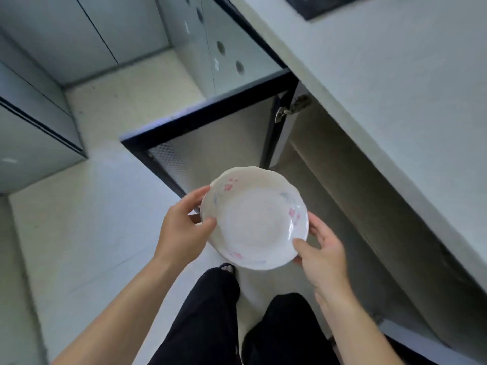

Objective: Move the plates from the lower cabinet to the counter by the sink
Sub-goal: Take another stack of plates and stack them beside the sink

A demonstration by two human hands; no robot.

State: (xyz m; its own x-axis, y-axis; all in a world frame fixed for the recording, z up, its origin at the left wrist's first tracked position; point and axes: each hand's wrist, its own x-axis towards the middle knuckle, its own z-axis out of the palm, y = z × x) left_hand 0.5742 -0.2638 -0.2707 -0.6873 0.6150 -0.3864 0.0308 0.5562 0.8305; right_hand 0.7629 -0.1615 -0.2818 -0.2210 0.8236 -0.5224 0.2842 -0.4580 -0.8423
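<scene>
Your left hand point(184, 227) and right hand point(322, 248) grip opposite rims of the white floral plate point(254, 219), thumbs on top, held above the floor beside the open cabinet door point(210, 122); possibly several plates stacked.

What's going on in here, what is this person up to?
A person stands at an open lower cabinet, holding a white flowered plate in both hands. The left hand grips its left rim and the right hand grips its near right rim. The plate is in the air above the floor, not yet on the pale counter to the right. The cabinet door stands open.
</scene>
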